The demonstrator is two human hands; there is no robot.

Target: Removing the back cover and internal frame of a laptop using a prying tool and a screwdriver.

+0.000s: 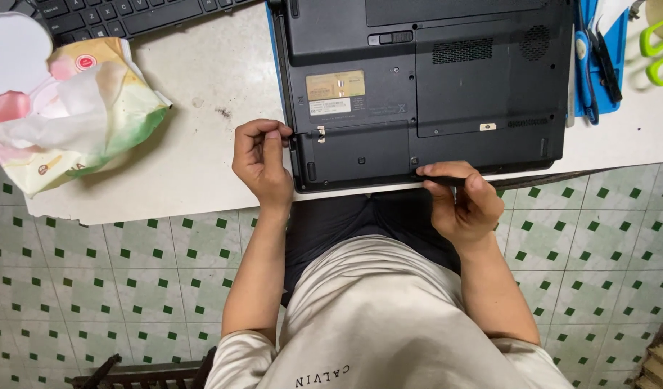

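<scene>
Black laptop (pixel 425 86) lying bottom-up on white tabletop (pixel 209 137), near edge level with tabletop edge, in part on a blue mat (pixel 619 43). Underside showing vent grilles, a slide latch, two labels and separate cover panels.

Left hand (pixel 263 162) at the left near corner of the laptop, fingers curled in, fingertips pinched against the side edge beside a small panel seam. Nothing seen held apart from that contact; whether a small part lies between the fingertips cannot be told.

Right hand (pixel 461 198) at the front edge, closed round a thin dark tool (pixel 441 178), tip pressed along the seam of the lower cover panel. Kind of tool not certain: slim, dark, rod-like.

Handling judgement: laptop stiff and moderately heavy, plastic shell smooth and prone to sliding on the bare tabletop, hence steadying at a corner. Panels thin, clips and edges judged brittle; prying force best kept low and spread along the seam. Firm hold best taken on both side edges, not on the panels or vents.

Surroundings: black keyboard (pixel 123 14) at far left edge, crumpled printed wrapper (pixel 79 108) with white tissue beside it, blue-handled cutters (pixel 587 65) and green-handled scissors (pixel 659 50) at far right. Green-and-white tiled floor (pixel 130 274) below.
</scene>
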